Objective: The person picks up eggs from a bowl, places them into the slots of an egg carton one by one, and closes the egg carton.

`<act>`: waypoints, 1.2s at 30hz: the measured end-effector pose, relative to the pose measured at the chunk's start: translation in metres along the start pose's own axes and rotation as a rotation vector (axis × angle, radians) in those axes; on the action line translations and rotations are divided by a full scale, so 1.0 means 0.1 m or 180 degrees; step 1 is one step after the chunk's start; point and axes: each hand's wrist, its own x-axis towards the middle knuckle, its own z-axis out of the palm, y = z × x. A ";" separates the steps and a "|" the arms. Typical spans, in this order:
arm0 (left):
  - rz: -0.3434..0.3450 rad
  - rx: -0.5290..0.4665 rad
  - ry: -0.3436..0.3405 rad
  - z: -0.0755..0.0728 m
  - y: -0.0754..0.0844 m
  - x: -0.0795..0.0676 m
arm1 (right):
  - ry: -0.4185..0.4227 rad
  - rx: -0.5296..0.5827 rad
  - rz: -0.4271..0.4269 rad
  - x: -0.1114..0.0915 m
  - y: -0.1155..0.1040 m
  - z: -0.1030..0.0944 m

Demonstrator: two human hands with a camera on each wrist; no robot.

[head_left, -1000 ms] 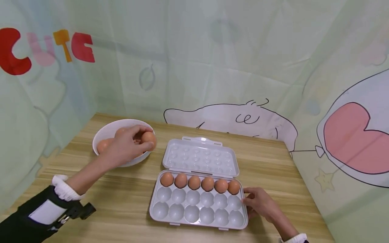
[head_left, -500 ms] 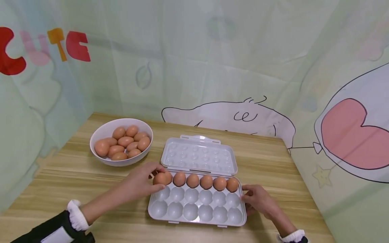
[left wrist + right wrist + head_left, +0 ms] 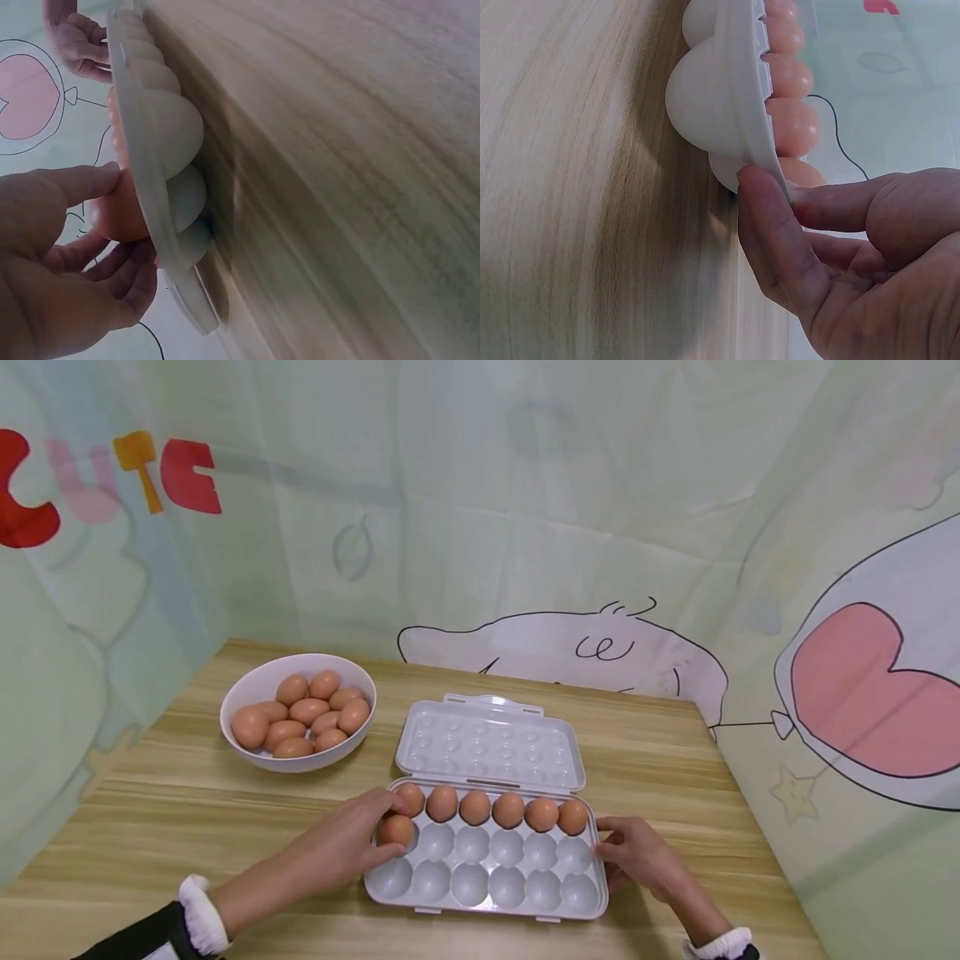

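A white plastic egg carton (image 3: 450, 906) lies with its lid (image 3: 491, 747) folded back on the wooden table. Brown eggs (image 3: 508, 810) fill its back row. At the left end of the middle row, my left hand (image 3: 348, 839) holds an egg (image 3: 396, 832) between thumb and fingers, right at its cup. In the left wrist view that egg (image 3: 124, 210) sits just over the carton's rim. My right hand (image 3: 637, 856) pinches the right edge of the carton, thumb above and fingers below, as the right wrist view shows of the hand (image 3: 840, 262).
A white bowl (image 3: 240, 752) with several brown eggs (image 3: 309, 711) stands at the table's back left. Behind the wooden table (image 3: 637, 760) hangs a printed cloth (image 3: 480, 527) with cartoon drawings, reaching round both sides.
My left hand has carried an egg from the bowl to the carton, then down to the left cup of the middle row. The right hand has kept its pinch on the edge.
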 end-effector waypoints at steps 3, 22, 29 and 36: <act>0.0058 0.0142 0.0083 0.03 0.00 -0.03 | -0.0010 0.0019 -0.0001 0.01 0.01 0.00; 0.0708 0.0836 0.0457 0.21 -0.06 -0.05 | -0.0031 0.0093 -0.0050 0.01 0.05 0.00; 0.0590 0.0891 0.0342 0.21 -0.04 -0.06 | -0.0020 0.0098 -0.0030 0.00 0.04 0.00; 0.0565 0.0899 0.0339 0.23 -0.06 -0.06 | -0.0022 0.0126 -0.0049 -0.01 0.02 0.01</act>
